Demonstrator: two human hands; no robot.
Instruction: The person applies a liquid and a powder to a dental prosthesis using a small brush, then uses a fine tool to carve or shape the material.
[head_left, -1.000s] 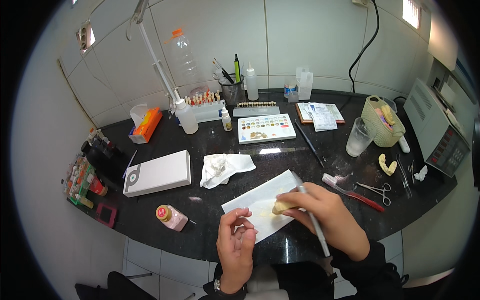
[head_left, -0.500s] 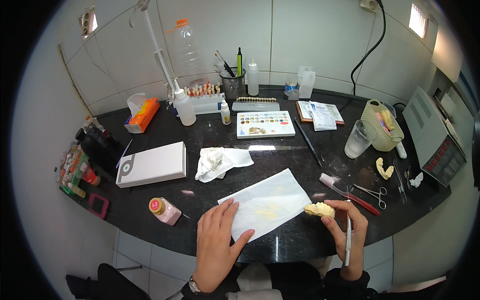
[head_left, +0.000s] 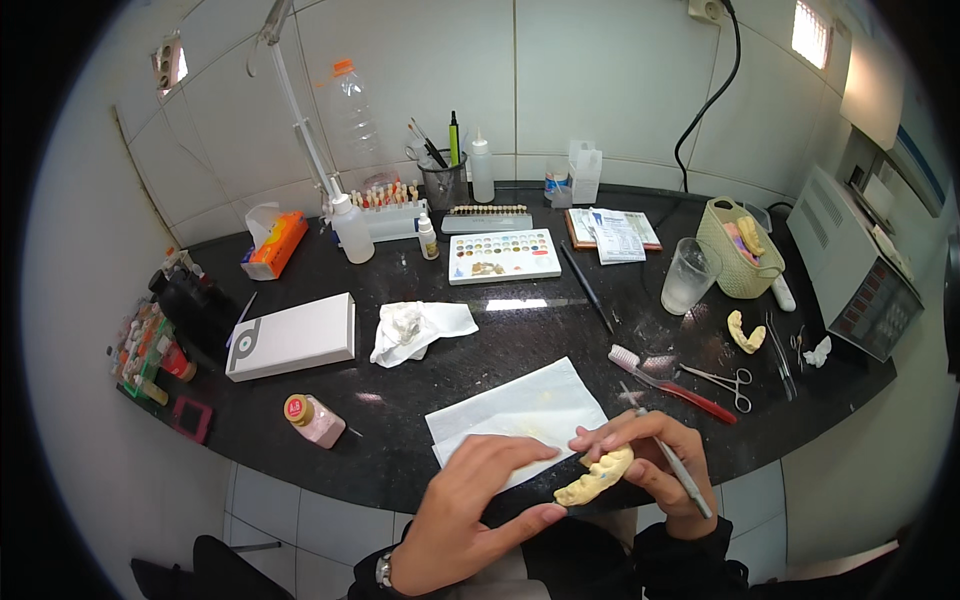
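Observation:
A pale yellow dental cast (head_left: 595, 478) with a row of teeth is pinched between the thumb and fingers of my right hand (head_left: 660, 460). That hand also keeps a slim metal dental hand tool (head_left: 684, 477) across its palm, handle end pointing down. My left hand (head_left: 475, 505) has its thumb and fingers apart around the cast's near end. Its thumb tip lies at that end; whether it touches, I cannot tell. Beneath and beyond both hands lies a white paper sheet (head_left: 515, 405) with faint yellow dust.
Right of the sheet lie a red toothbrush (head_left: 680, 385), scissor-like forceps (head_left: 722, 384) and another cast (head_left: 745, 332). A clear cup (head_left: 690, 278) stands behind them. Left are a pink-filled bottle (head_left: 315, 420), a white box (head_left: 292, 338) and crumpled tissue (head_left: 415, 330). A colour palette (head_left: 505, 257) lies farther back.
My left hand has left the paper and moved right to the cast. My right hand has brought the cast nearer and leftward, tilting it. The view has shifted slightly.

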